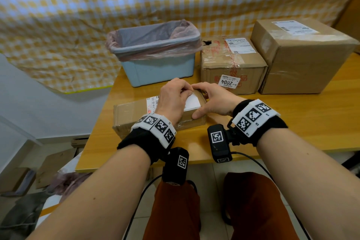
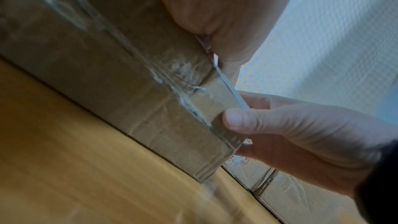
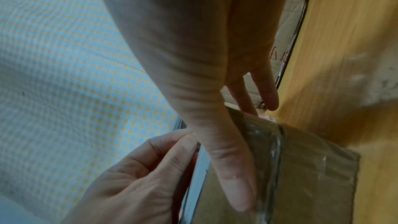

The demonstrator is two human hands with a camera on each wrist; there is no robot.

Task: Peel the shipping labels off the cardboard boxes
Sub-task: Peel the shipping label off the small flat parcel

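Observation:
A small flat cardboard box [image 1: 134, 113] lies on the wooden table [image 1: 263, 132], with a white shipping label [image 1: 192, 102] on its top. My left hand [image 1: 186, 89] rests over the label, and its curled fingertips pinch the label's far right corner. In the left wrist view the lifted label edge [image 2: 229, 84] stands off the box [image 2: 107, 74] below that hand [image 2: 215, 23]. My right hand [image 1: 202, 101] grips the box's right end. Its thumb [image 3: 232, 176] presses the near side and its fingers reach over the far corner.
A blue bin [image 1: 155, 70] with a pink liner stands behind the small box. Right of the bin are a medium taped box [image 1: 245, 64] with two labels and a large box [image 1: 303, 60] with one label [image 1: 295, 27]. A checked cloth hangs behind.

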